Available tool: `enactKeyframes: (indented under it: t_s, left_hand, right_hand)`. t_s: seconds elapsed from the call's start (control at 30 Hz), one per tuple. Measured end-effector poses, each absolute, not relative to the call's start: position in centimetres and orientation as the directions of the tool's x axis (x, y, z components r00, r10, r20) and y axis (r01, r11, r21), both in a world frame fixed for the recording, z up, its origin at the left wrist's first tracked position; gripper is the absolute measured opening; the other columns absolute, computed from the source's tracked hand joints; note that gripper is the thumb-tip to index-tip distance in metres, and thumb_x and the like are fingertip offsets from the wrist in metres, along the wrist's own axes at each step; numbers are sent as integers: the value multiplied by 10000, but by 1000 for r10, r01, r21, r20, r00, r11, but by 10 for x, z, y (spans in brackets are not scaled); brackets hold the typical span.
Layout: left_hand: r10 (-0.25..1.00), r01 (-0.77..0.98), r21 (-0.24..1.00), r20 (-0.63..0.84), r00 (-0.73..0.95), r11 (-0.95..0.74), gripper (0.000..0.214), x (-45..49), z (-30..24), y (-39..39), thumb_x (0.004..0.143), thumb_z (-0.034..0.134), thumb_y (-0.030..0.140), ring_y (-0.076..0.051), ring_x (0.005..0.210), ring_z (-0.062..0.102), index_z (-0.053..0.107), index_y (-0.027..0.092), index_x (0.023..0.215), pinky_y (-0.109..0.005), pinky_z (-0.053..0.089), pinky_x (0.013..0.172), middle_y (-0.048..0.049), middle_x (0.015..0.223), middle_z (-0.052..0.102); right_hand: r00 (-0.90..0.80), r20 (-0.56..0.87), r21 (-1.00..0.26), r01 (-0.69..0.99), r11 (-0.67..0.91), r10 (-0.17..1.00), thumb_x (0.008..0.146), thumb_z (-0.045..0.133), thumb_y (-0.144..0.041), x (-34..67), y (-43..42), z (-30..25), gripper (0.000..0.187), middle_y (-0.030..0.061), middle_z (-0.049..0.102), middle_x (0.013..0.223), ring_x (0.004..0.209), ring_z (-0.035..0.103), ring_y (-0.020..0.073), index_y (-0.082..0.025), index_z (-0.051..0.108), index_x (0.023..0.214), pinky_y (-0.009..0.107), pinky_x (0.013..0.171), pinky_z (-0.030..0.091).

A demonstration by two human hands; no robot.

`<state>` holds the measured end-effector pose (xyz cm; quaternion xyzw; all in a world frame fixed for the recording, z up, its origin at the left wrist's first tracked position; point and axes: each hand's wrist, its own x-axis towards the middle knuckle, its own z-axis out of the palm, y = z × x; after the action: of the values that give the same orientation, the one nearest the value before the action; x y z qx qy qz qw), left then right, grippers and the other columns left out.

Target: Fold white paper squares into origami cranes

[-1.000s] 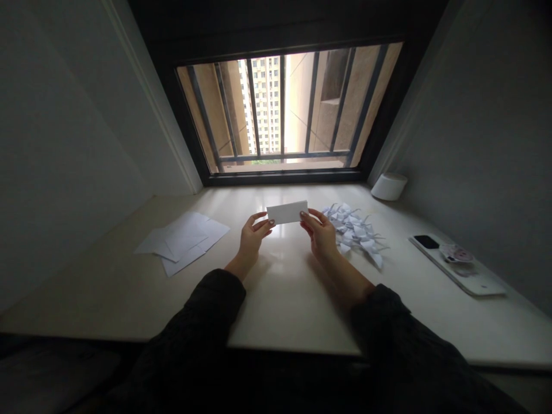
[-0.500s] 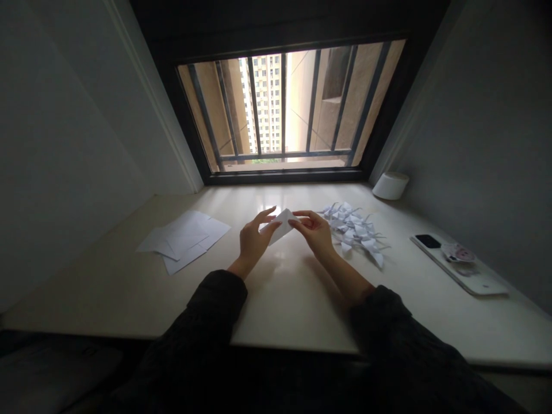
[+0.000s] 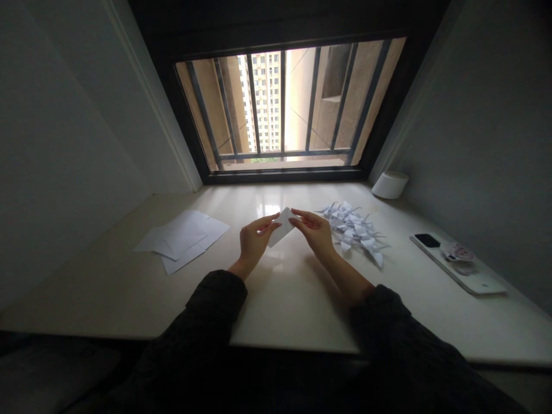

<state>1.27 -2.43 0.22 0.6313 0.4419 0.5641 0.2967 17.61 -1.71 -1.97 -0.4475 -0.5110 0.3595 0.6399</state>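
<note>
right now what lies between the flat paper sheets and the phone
In the head view, left to right: the left hand, the folded paper that both hands hold, the right hand, then the pile of folded white pieces.

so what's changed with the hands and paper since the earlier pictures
The small white folded paper has gone from a nearly level strip to a slanted, pointed shape. The left hand and right hand have drawn closer together, both still holding it. The flat white paper sheets, pile of folded white paper pieces and flat white phone stayed put.
</note>
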Motion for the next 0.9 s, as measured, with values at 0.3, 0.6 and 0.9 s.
enactKeyframes:
  t_s: [0.3, 0.6, 0.9]
  left_hand:
    - [919, 184, 906, 394, -30, -382, 352, 12, -1, -21, 669, 753, 351, -194, 757, 655, 720, 276, 1012, -300, 490, 720, -34, 872, 736]
    - [912, 237, 889, 409, -24, -393, 318, 10, -3, -19, 676, 746, 355, -200, 730, 651, 729, 274, 982, -319, 488, 718, -38, 918, 736]
    - [978, 18, 978, 206, 42, -207, 430, 9, -9, -8, 593, 802, 344, -225, 774, 676, 725, 207, 993, -351, 505, 763, -65, 875, 740]
  right_hand:
    - [254, 329, -940, -6, 341, 910, 637, 760, -412, 176, -18, -18, 380, 48, 739, 868, 779, 664, 208, -231, 733, 970, 345, 737, 523]
    - [272, 286, -945, -79, 317, 919, 609, 779, -410, 174, -19, -15, 406, 61, 744, 859, 767, 675, 217, -203, 739, 956, 362, 755, 531]
    - [272, 265, -950, -93, 299, 925, 597, 782, -420, 175, -20, -15, 436, 44, 735, 775, 712, 672, 203, -207, 725, 974, 342, 701, 521]
